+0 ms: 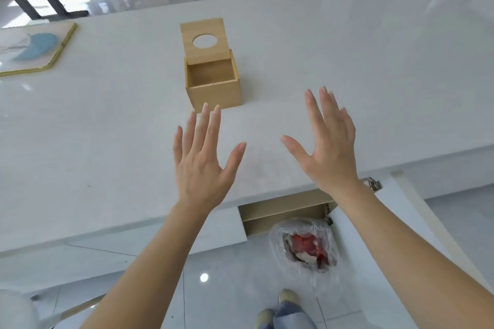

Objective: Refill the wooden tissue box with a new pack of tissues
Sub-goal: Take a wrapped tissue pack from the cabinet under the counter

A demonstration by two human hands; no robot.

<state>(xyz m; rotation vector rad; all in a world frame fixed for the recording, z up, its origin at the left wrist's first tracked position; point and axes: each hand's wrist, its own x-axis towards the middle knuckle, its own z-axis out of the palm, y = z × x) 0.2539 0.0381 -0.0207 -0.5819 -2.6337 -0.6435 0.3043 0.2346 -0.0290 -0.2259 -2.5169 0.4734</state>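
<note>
A square wooden tissue box (216,95) stands on the white counter (107,115), and I can see bare wood inside it. Its hinged lid (205,37), with a round hole, is tipped up and back. My left hand (201,160) hovers just in front of the box, fingers spread, holding nothing. To the right of the box my right hand (327,144) is raised the same way, palm down and empty. No pack of tissues is in view.
A gold-rimmed tray (57,53) with a blue shape lies at the counter's far left. Below the counter's front edge a cabinet door (401,222) stands open, and a clear plastic bag (304,246) with red contents sits on the floor by my feet.
</note>
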